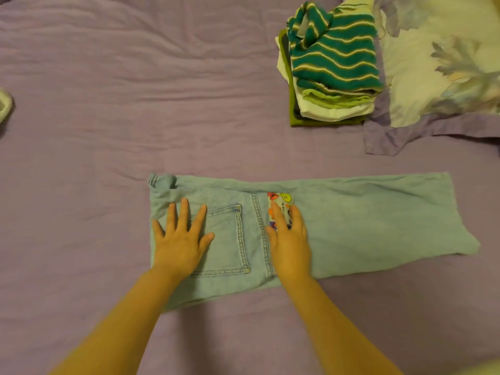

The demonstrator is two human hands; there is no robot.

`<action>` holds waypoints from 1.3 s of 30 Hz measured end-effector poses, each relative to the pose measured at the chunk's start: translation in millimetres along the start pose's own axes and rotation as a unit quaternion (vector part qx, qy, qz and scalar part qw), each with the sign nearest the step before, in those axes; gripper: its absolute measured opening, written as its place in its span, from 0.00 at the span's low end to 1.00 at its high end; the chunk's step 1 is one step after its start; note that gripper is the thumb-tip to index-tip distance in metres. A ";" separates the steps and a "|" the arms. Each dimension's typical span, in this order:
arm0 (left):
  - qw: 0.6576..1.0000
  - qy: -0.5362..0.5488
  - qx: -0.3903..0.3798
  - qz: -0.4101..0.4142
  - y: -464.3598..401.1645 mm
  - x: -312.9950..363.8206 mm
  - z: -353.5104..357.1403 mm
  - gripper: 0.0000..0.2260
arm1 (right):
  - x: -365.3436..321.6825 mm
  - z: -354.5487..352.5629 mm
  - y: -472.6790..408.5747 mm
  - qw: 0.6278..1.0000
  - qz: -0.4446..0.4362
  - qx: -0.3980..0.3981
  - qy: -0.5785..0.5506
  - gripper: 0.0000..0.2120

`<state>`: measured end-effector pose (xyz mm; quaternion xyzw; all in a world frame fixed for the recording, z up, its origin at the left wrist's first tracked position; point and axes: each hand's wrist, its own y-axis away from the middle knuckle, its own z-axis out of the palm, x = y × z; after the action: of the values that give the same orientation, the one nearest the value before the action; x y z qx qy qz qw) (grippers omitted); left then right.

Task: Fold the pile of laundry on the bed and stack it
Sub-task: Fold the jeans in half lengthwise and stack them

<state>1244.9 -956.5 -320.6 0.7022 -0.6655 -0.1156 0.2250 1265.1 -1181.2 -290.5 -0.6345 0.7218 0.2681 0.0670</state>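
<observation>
Jeans of pale blue denim lie flat across the near middle of the purple bedsheet, folded lengthwise, waistband to the left and leg ends to the right; the left hand rests flat on them beside the back pocket, fingers straight and spread, holding nothing; the right hand lies just right of the centre seam, its fingers laid over a small cartoon-printed patch on the denim, and whether they press or pinch it cannot be told; well apart, toward the far right, a stack of folded clothes stands with a teal striped top uppermost, white and green pieces beneath; a floral pillow lies just beside that stack; a pale object shows at the left edge.
</observation>
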 end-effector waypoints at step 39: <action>0.911 0.406 0.042 -0.050 -60.0 -64.2 -62.3 0.42 | -93.5 127.4 75.7 0.953 -0.234 0.009 0.193 0.30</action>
<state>1321.1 -882.3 -303.3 0.7295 -0.4853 0.1970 0.4400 1179.5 -1034.9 -334.7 -0.8246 0.5548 0.1104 -0.0069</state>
